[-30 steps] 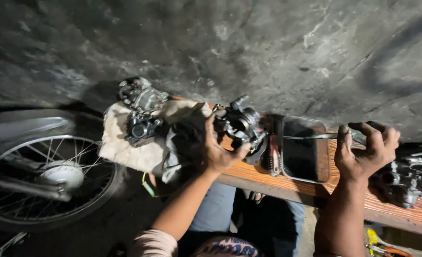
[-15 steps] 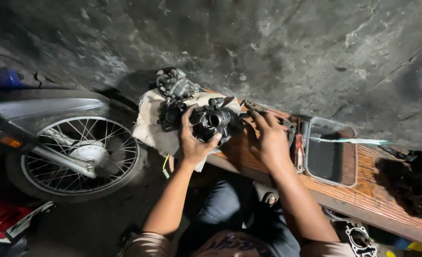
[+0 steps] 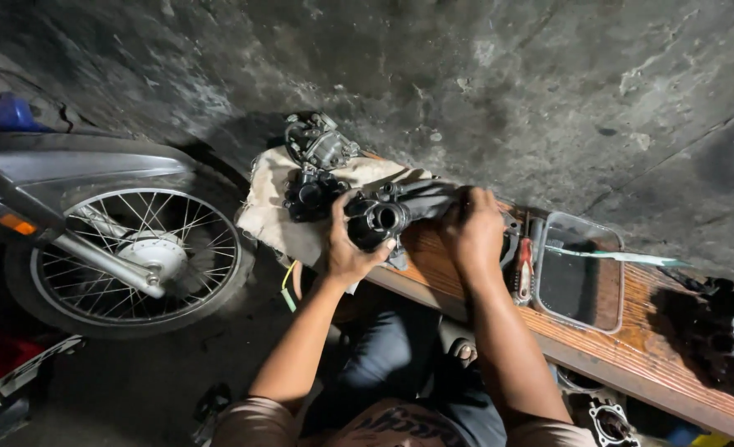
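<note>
Carburetor body (image 3: 379, 219), dark metal with a round open throat facing the camera, is held over the near-left end of the wooden table (image 3: 632, 348), just at the edge of a pale cloth (image 3: 272, 211). The left hand (image 3: 350, 248) grips it from below and from the side, at about 7 o'clock of the throat; its fingers (image 3: 340, 211) are curled around the body and the thumb presses near the rim. The right hand (image 3: 470, 232) lies on the part at 3 o'clock, palm down, with fingers (image 3: 458, 199) close together and bent over the dark piece, so I cannot tell exactly what they pinch.

On the cloth, at 10 o'clock from the held part, a second dark carburetor (image 3: 309, 194) rests, and a grey one (image 3: 317, 145) stands just behind it, near the concrete wall. At 3 o'clock of the right hand there is a red-handled tool (image 3: 524, 261), and beside it a clear plastic tray (image 3: 582, 277) with a thin pale strip (image 3: 615, 257) lying across its far rim. More dark engine parts (image 3: 727, 335) sit at the far right of the table. At 9 o'clock, well apart, a motorcycle wheel (image 3: 135, 252) with spokes stands on the floor.
</note>
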